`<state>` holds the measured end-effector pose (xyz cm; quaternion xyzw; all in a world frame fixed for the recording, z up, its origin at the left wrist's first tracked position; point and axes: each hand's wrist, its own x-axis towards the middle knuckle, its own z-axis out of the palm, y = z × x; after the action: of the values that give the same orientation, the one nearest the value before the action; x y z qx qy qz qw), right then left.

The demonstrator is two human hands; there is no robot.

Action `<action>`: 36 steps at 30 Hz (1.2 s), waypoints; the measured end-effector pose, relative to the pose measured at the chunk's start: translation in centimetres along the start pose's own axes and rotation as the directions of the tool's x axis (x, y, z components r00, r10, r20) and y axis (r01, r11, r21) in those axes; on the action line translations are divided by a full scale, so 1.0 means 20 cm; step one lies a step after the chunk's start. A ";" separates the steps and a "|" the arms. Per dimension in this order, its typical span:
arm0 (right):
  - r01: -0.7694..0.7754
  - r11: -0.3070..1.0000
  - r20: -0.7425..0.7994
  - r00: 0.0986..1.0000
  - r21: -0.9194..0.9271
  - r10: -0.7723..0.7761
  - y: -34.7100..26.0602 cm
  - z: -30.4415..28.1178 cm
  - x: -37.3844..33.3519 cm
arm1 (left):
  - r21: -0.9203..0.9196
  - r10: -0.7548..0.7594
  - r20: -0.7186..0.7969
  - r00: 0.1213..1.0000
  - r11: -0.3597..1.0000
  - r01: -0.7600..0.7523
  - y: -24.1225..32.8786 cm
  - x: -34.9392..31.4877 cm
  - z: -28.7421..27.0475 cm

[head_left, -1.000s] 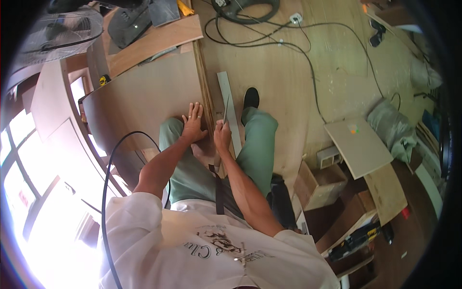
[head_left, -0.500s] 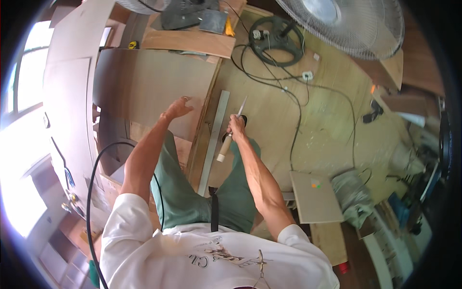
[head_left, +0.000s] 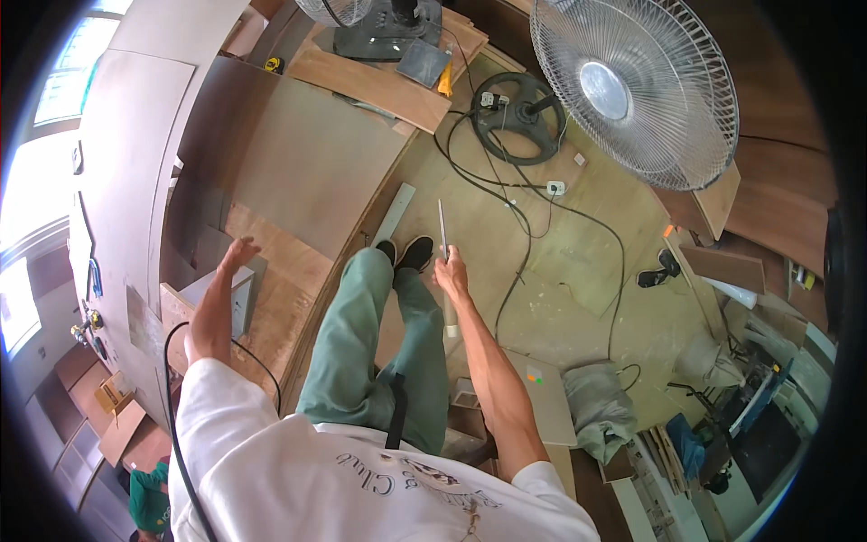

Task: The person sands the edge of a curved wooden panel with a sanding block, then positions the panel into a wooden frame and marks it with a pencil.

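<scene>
Wire-caged fan (head_left: 632,90): I see it upper right of the frame.
Tape measure (head_left: 274,65): yellow-and-black, upper left.
Grey bundle (head_left: 598,408): I find it crumpled, lower right.

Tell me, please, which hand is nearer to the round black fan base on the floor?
Right. In view, the right hand is below the base, slightly left; the left hand much farther left.
</scene>
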<state>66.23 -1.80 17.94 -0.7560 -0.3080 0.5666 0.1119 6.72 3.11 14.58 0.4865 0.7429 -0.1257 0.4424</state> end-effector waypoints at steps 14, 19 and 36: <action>0.565 0.690 -0.012 0.770 -0.453 -0.638 -1.11 0.08 0.82 | -0.768 -0.225 0.107 0.968 0.600 0.224 0.18 -0.15 0.54; 0.631 0.566 0.053 0.691 -0.530 -0.721 -1.41 0.22 1.11 | -0.818 -0.559 0.091 0.824 0.430 0.382 0.38 -0.06 0.80; 0.736 0.337 0.033 0.437 -0.587 -0.899 -1.75 0.68 1.34 | -0.988 -0.688 0.001 0.725 0.112 0.107 0.32 0.16 1.15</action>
<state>46.28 39.11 10.53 -0.5663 -0.7682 0.2014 0.2207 23.99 -5.94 0.32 -0.1029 0.8437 0.3521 0.3918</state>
